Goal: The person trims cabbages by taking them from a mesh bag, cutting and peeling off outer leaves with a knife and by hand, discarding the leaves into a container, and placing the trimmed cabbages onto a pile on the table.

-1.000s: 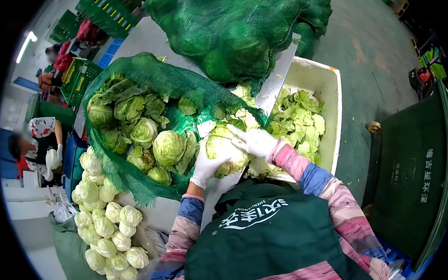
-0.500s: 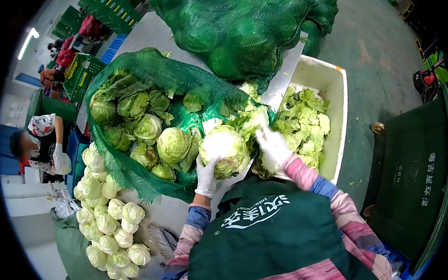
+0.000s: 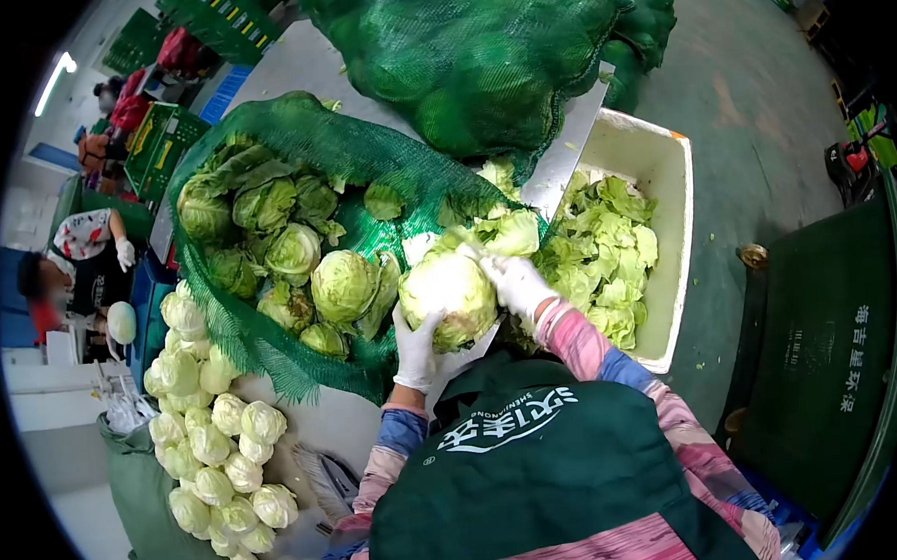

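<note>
A pale round cabbage sits between my two white-gloved hands, at the mouth of a green mesh bag. My left hand wraps the near left side of the cabbage and grips it. My right hand is closed at its upper right edge, fingertips on the outer leaves; exactly what they pinch is partly hidden. A loose cabbage leaf lies just beyond that hand. More cabbages, such as one close by, lie inside the bag with their outer leaves on.
A white foam box with torn leaves stands at right. Full mesh bags lie at the back of the metal table. Pale cabbages are piled at left. A dark green bin stands far right; a co-worker is at left.
My right hand has moved left, from the loose leaf beside the box back onto the cabbage. That leaf now lies apart from my hand. My left hand keeps its hold. The co-worker's hand has risen.
</note>
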{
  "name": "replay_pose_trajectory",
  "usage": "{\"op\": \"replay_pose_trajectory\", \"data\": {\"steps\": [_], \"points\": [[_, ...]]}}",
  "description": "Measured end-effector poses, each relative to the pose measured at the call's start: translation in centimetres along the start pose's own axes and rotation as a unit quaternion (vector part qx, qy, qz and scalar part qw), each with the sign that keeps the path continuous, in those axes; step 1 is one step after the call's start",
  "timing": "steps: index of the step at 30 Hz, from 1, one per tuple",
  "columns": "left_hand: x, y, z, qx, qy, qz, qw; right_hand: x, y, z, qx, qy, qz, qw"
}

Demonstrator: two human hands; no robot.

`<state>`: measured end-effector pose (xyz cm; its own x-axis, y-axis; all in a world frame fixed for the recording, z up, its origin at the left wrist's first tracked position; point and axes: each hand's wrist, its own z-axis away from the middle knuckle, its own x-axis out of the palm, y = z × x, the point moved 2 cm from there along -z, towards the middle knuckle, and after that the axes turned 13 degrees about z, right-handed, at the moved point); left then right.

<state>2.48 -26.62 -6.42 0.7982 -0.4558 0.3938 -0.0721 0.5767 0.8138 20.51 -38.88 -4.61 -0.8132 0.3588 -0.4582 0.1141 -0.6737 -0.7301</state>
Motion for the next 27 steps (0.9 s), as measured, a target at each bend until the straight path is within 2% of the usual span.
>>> {"op": "replay_pose_trajectory", "data": {"steps": [2, 3, 4, 5, 6, 8, 10, 12, 13, 14, 16, 18, 20, 27], "points": [[-0.6, -0.1, 0.2, -0.011, -0.038, 0.007, 0.999, -1.6, 3.4, -2.1, 0.119, -0.029, 0.064, 0.99], [-1.9, -0.7, 0.9, -0.013, -0.046, 0.011, 0.999, -0.8, 6.6, -3.8, 0.048, 0.036, 0.133, 0.989], [-2.2, -0.4, 1.6, -0.016, -0.055, 0.013, 0.998, -0.6, 6.6, -3.7, -0.023, 0.101, 0.199, 0.974], [-2.5, -0.1, 2.9, -0.075, -0.017, 0.056, 0.995, -0.2, 6.9, -3.5, -0.067, 0.111, 0.23, 0.965], [-3.4, -0.3, 3.3, -0.08, -0.013, 0.053, 0.995, 0.7, 7.6, -3.1, -0.063, 0.106, 0.226, 0.966], [-4.3, -0.7, 2.6, -0.101, -0.003, 0.127, 0.987, 0.6, 5.6, -2.1, 0.012, 0.092, 0.176, 0.98], [-4.0, -0.2, 2.4, -0.105, -0.001, 0.119, 0.987, 0.5, 3.4, -0.3, -0.048, 0.164, 0.221, 0.96], [-3.0, 0.5, 1.9, -0.083, -0.015, 0.044, 0.995, -0.2, 0.3, 1.7, -0.101, 0.165, 0.223, 0.956], [-2.3, 0.9, 1.4, -0.043, -0.038, 0.01, 0.998, 0.2, 0.1, 1.8, -0.164, 0.188, 0.257, 0.934], [-1.3, 1.4, 1.2, -0.044, -0.038, 0.01, 0.998, 0.1, -0.4, 2.2, -0.163, 0.188, 0.257, 0.934], [0.9, 2.2, 0.7, 0.021, -0.073, -0.131, 0.988, -0.1, -1.6, 3.0, -0.204, 0.123, 0.311, 0.92], [2.0, 1.7, -0.5, 0.051, -0.067, -0.137, 0.987, 0.0, -1.3, 3.0, -0.203, 0.137, 0.328, 0.912], [2.4, 1.3, -1.4, 0.101, -0.035, -0.231, 0.967, 0.0, -0.7, 2.9, -0.154, 0.121, 0.368, 0.909], [3.6, 0.8, -0.6, 0.12, -0.047, -0.194, 0.972, -1.0, -1.5, 2.4, -0.146, 0.126, 0.38, 0.905]]}}
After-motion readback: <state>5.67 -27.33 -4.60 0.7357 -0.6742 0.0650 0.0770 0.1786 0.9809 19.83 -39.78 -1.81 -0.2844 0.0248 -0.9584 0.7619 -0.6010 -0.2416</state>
